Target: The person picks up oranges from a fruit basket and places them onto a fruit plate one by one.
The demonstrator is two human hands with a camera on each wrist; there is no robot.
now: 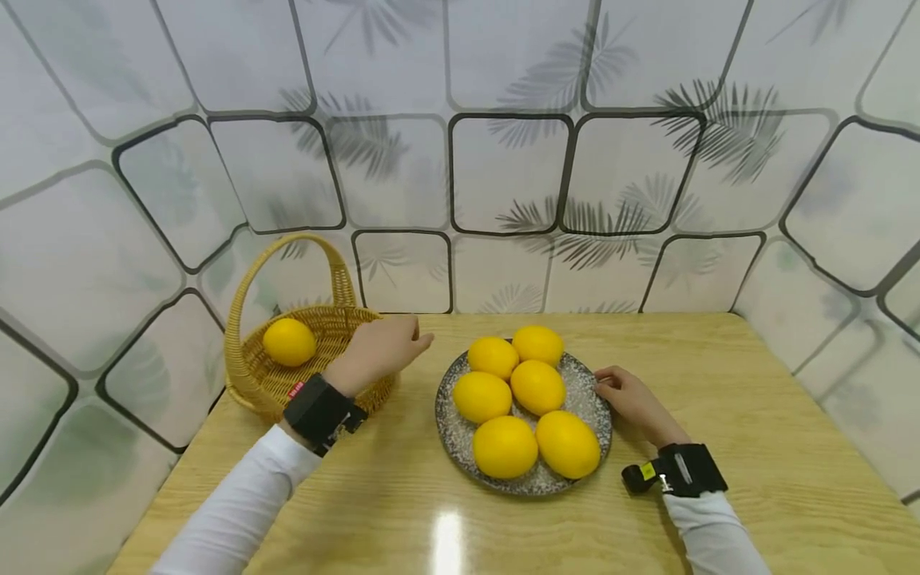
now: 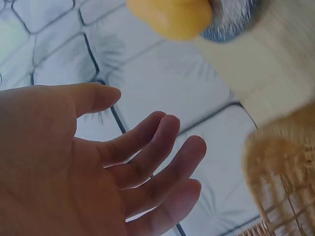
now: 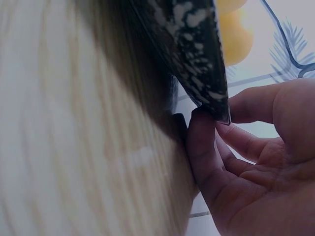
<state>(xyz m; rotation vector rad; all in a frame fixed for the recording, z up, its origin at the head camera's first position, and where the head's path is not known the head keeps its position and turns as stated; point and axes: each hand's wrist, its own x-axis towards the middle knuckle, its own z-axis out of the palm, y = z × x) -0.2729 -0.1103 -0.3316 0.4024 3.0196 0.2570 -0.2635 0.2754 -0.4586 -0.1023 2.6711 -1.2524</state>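
Observation:
My left hand [image 1: 377, 351] is over the right side of a wicker basket [image 1: 247, 383] and holds nothing. In the left wrist view its fingers [image 2: 162, 172] are loosely bent, with the thumb apart from them. One yellow lemon [image 1: 290, 342] lies inside the basket. To the right, a speckled grey plate [image 1: 453, 443] bears several lemons [image 1: 505, 446]. My right hand [image 1: 640, 403] pinches the plate's right rim. In the right wrist view the thumb is on one side of the plate [image 3: 197, 54] and the fingers are on its underside.
The basket's tall arched handle [image 1: 247, 295] rises at the back left. A light wooden table [image 1: 755, 415] lies under everything, with patterned cloth walls [image 1: 503, 176] at its back and sides. Black camera straps sit on both wrists.

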